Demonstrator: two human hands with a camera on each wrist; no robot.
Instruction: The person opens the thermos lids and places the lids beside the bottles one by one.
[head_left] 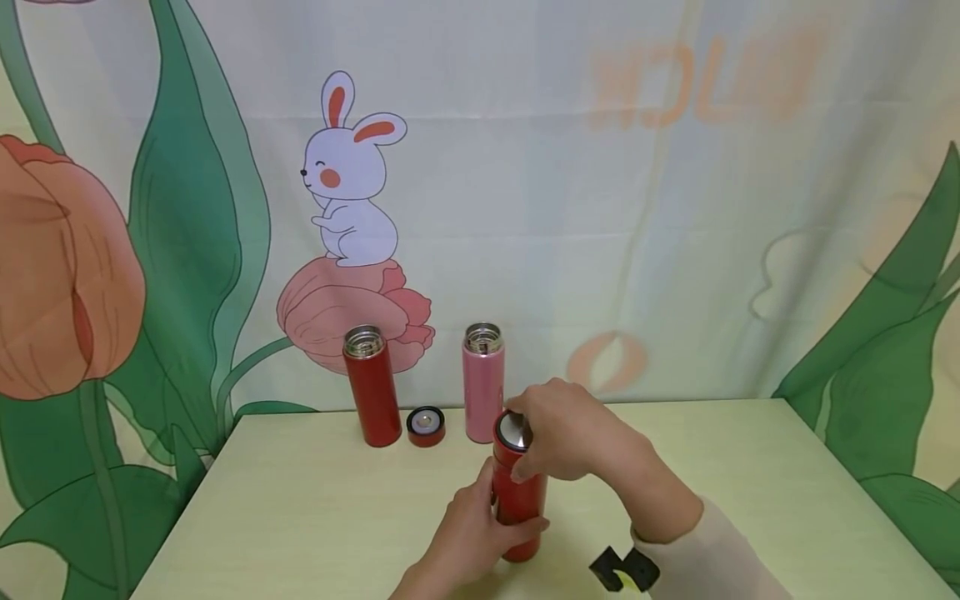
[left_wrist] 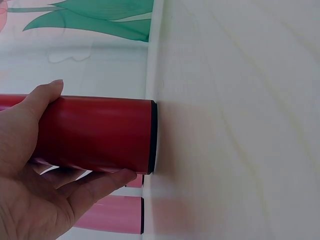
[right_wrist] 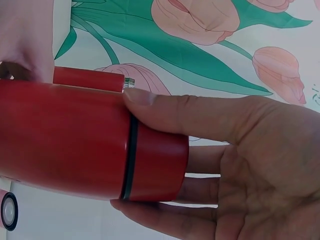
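Note:
A red thermos (head_left: 519, 504) with a red lid (right_wrist: 160, 162) stands near the table's middle, its base right at the tabletop. My left hand (head_left: 474, 529) grips its lower body; in the left wrist view, the thumb lies along one side and the fingers along the other. From above, my right hand (head_left: 566, 429) holds the lid, with thumb and fingers on opposite sides. A black ring (right_wrist: 131, 157) shows between lid and body. The lid's shiny top (head_left: 513, 431) is partly covered by the right hand.
Behind, a second red thermos (head_left: 372, 392) and a pink thermos (head_left: 483, 383) stand lidless with metal mouths showing. Between them a dark red lid (head_left: 426, 427) lies underside up. Another round lid (right_wrist: 8, 212) shows in the right wrist view. A printed curtain (head_left: 525, 208) hangs behind the table (head_left: 300, 500).

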